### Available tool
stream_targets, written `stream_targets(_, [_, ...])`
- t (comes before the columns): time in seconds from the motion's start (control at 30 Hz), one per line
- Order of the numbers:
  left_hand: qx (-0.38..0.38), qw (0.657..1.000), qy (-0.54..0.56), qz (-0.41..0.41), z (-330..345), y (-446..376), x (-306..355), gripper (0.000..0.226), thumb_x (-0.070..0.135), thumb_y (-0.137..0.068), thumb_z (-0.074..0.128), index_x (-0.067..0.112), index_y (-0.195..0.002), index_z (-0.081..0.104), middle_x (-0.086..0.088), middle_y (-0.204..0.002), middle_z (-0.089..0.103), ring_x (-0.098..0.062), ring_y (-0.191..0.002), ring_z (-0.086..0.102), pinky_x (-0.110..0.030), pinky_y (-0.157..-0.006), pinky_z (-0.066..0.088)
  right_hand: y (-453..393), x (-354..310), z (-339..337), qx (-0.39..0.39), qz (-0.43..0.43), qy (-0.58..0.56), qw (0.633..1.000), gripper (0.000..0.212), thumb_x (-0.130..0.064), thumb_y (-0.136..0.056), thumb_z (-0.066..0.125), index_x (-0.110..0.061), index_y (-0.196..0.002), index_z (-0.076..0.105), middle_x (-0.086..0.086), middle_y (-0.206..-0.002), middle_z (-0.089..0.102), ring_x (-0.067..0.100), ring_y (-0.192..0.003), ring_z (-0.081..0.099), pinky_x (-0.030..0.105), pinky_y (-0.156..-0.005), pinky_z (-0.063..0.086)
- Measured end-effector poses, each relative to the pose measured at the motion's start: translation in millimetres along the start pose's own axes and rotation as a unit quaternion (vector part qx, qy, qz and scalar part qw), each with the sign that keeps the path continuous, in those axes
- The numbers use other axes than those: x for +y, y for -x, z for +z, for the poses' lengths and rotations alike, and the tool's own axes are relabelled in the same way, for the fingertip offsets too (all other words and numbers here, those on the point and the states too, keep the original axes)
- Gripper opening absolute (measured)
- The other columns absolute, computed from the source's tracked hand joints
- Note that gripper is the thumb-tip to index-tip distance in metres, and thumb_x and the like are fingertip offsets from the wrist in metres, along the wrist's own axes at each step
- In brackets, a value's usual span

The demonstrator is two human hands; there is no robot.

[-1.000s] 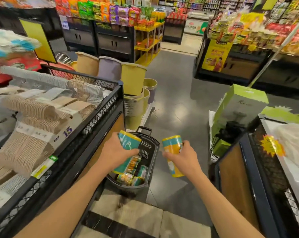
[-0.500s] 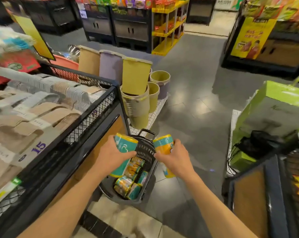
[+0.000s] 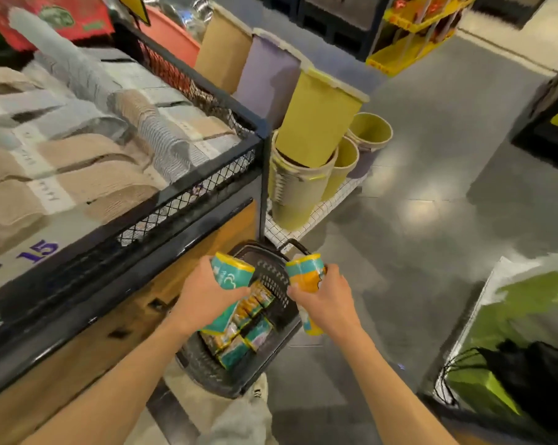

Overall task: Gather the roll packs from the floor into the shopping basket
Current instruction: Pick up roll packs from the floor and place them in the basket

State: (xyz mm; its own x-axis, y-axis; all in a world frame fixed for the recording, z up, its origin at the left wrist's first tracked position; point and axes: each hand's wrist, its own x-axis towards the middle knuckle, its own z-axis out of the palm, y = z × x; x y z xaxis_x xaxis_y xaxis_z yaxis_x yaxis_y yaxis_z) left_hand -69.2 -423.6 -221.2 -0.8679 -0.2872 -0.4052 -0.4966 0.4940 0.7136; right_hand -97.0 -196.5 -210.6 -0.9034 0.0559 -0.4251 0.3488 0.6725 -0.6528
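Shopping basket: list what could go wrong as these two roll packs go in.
1. The orange roll pack in the right hand hangs over the shopping basket rim's outer side; released there, it may drop to the floor.
2. Packs already in the basket fill much of it, so the teal roll pack in the left hand may perch on top and slide off.

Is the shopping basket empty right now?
No, several roll packs already lie inside the shopping basket, below the two packs held in the hands.
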Motion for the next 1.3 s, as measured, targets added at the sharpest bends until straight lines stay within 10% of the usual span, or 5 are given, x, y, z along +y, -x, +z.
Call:
stream_targets(0.63, [0.224, 0.902, 0.195, -0.315, 112.9, -140.0, -145.4, 0.074, 0.054, -0.058, 0.091, 0.023, -0.113, 0.052, 0.005, -0.1, 0.068, -0.018, -0.089, 0.067, -0.039, -0.082, 0.053, -241.2, 40.4, 152.5, -0.237, -0.051, 0.099, 0.965, 0.058, -0.048, -0.068, 0.084, -0.023, -0.106, 0.047, 0.002, -0.102, 0.059, 0.022, -0.093, 0.062, 0.038, -0.074, 0.052])
stream_targets(0.87, [0.25, 0.872, 0.182, -0.38, 214.1, -202.8, -230.5, 0.076, 0.057, -0.055, 0.09, 0.019, -0.109, 0.052, 0.001, -0.102, 0.068, -0.021, -0.093, 0.066, -0.042, -0.087, 0.055, -310.8, 121.6, 248.9, -0.237, -0.038, 0.109, 0.965, 0.089, -0.06, -0.051, 0.076, -0.02, -0.126, 0.047, 0.004, -0.116, 0.062, 0.026, -0.107, 0.063, 0.045, -0.091, 0.055])
stream_targets(1.3, [0.216, 0.889, 0.078, -0.395, 349.9, -301.8, -385.8, 0.1, 0.071, -0.059, 0.079, 0.012, -0.129, 0.039, -0.014, -0.128, 0.061, -0.036, -0.118, 0.06, -0.047, -0.098, 0.05, -389.4, 245.8, 409.2, -0.207, -0.012, 0.14, 0.968, 0.079, -0.039, -0.074, 0.084, -0.003, -0.134, 0.047, 0.016, -0.132, 0.054, 0.032, -0.126, 0.049, 0.036, -0.103, 0.04])
